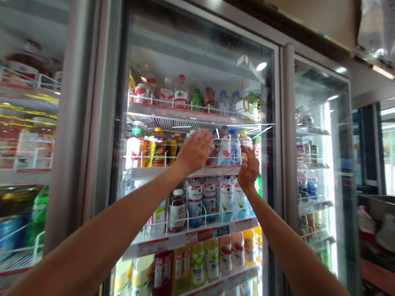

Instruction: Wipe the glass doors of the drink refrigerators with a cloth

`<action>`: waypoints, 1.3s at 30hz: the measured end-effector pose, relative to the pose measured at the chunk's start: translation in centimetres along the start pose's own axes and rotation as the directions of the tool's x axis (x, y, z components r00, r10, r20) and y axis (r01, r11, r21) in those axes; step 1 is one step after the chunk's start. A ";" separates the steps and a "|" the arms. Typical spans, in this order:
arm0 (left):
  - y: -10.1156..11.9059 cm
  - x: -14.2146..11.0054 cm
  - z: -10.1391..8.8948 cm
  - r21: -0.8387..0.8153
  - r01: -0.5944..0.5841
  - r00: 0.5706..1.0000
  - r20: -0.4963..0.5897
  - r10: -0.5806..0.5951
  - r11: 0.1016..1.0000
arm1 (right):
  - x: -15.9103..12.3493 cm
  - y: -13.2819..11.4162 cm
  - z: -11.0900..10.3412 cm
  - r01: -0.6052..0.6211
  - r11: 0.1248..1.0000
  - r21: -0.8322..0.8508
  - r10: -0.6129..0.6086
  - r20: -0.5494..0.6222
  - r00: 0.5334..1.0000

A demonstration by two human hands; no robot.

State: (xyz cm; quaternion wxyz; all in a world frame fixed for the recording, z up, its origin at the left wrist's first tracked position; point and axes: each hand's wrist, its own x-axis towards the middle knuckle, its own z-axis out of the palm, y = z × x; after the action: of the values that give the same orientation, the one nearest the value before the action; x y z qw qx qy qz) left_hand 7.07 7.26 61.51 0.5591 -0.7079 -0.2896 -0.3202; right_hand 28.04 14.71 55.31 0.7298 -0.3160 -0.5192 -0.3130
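Note:
Both my arms reach up to the glass door [191, 53] of a drinks fridge. My left hand [196, 151] is at the glass before the second shelf, back toward me, its fingers smeared by motion. Something pale shows along its fingers' edge, too blurred to name. Lower and to the right, my right hand [248, 168] is raised by the glass with fingers apart and slightly bent, holding nothing that I can see. Behind the glass near it are a blue-capped bottle [235, 148] and a yellow-capped bottle [245, 139].
Grey metal door frames [83, 123] stand on either side of this door. Further fridge sections lie left and right, the right one with its own glass door [338, 164]. Inside, wire-fronted shelves [197, 236] hold rows of bottles. Bags [385, 232] lie at the far right.

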 end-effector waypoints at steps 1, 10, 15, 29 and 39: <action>-0.4 0.7 0.0 0.015 0.124 0.992 -0.042 -0.123 0.992 | 0.0 0.1 0.0 0.000 1.000 0.006 0.000 0.002 1.000; 2.5 4.5 2.5 0.023 -0.118 0.993 0.010 0.118 0.993 | 0.2 0.7 -0.4 -0.041 0.996 0.083 0.038 0.030 0.999; 5.0 7.5 4.1 0.051 -0.030 0.998 -0.048 0.032 0.998 | 2.1 3.7 -2.5 0.019 0.996 0.083 -0.017 -0.023 1.000; 11.0 15.8 8.8 -0.019 -0.381 0.923 0.055 0.381 0.925 | 6.6 13.5 -5.2 0.052 0.997 0.063 -0.044 -0.124 0.991; 17.7 13.8 11.6 -0.049 -0.404 0.913 0.030 0.406 0.913 | 6.7 15.7 -7.0 0.032 0.994 0.101 -0.012 -0.193 0.981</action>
State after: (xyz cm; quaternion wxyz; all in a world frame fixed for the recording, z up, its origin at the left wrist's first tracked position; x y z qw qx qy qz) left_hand 30.83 15.61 59.54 0.5927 -0.7701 -0.1408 -0.1894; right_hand 46.12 17.82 57.74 0.7883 -0.2402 -0.4656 -0.3227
